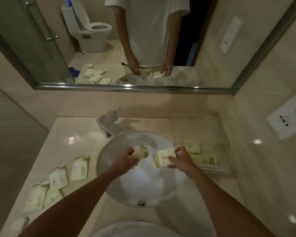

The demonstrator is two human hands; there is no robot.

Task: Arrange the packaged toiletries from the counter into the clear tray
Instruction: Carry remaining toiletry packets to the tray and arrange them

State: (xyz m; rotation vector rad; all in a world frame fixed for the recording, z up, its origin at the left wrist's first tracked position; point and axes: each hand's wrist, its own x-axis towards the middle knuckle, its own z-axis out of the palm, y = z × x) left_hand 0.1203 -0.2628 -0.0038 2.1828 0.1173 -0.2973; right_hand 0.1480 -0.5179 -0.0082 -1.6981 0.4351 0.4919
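Note:
Over the sink basin [109,168] I hold one pale cream packet in each hand. My left hand [126,159] grips a packet with striped print [141,151]. My right hand [181,158] pinches a larger flat packet [161,159] by its right end. Several more cream packets [58,177] lie spread on the counter left of the basin. The clear tray [219,168] sits on the counter to the right of the basin, with two packets [202,159] lying in it.
A chrome faucet [108,125] stands behind the basin. A large mirror [126,40] covers the wall above. A wall socket plate [287,118] is on the right wall. A glass shower partition is at the left.

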